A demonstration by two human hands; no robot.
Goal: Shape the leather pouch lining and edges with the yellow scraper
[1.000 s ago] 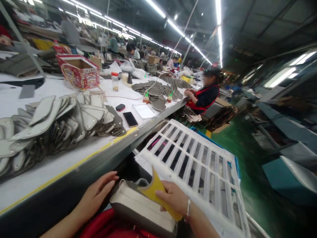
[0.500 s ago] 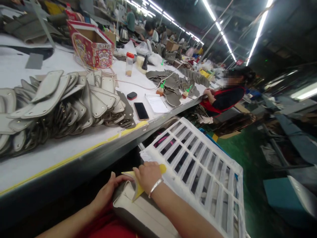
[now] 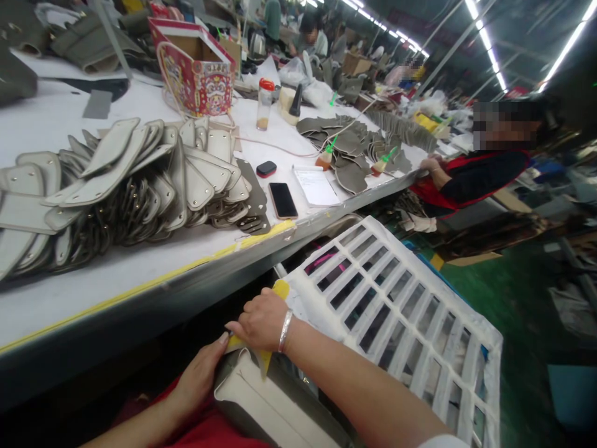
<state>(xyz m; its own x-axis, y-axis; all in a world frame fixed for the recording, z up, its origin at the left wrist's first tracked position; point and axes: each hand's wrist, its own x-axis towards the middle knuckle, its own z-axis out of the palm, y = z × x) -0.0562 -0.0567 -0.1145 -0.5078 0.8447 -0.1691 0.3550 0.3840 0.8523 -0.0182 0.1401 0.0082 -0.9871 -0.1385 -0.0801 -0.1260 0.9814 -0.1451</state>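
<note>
A boxy grey-and-cream bag [image 3: 261,398] lies tilted in front of my red clothing. My left hand [image 3: 203,370] is closed on its upper left corner, thumb on top, the other fingers partly hidden behind the edge. Over the bag's top edge, my right hand [image 3: 263,318] grips a yellow sheet-like piece [image 3: 280,288]. One rounded end of that piece sticks out above the knuckles, and a pointed part hangs down against the bag's cream face. The thumbs nearly meet at the corner.
A white slatted crate [image 3: 303,305] stands right of the bag. The worktable [image 3: 186,252] holds stacked cream leather-like pieces [image 3: 107,155], a phone [image 3: 283,200], a notepad [image 3: 317,186], green-tipped bottles [image 3: 325,158] and a red box [image 3: 193,74]. A co-worker [image 3: 485,180] is at the far right.
The view has swung, shifting the table and crate rightward in the picture. My right hand has moved up and left with the yellow piece, closer to my left thumb.
</note>
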